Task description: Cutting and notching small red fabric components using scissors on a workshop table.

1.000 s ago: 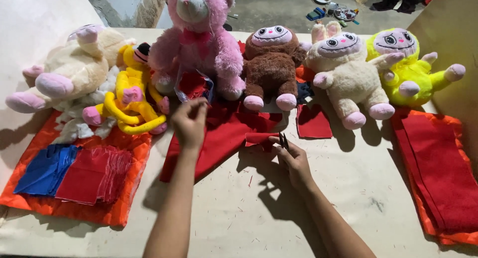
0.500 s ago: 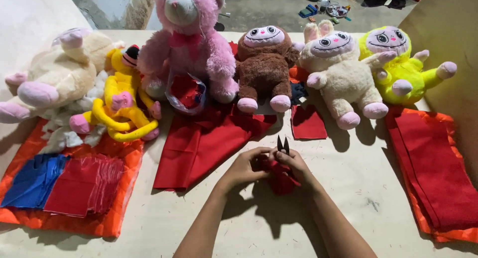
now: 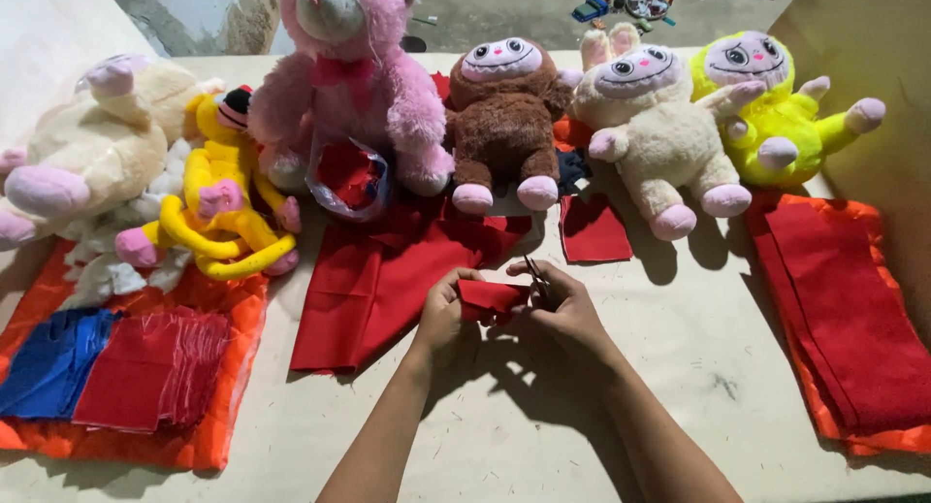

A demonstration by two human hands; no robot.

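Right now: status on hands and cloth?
Left hand pinching small folded red cloth piece. Right hand holding small dark scissors at its edge. Nothing in the way.

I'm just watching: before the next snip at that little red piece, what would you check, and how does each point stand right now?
1. Left hand grips the small red cloth piece: ok.
2. Right hand holds the small scissors at the piece's edge: ok.
3. Fingers out of the blades' path: cannot tell, the blades are too small to make out.
4. Piece lifted off the large red cloth so only it gets cut: cannot tell.
5. Plush toys out of the way, nearest being the brown plush: ok.
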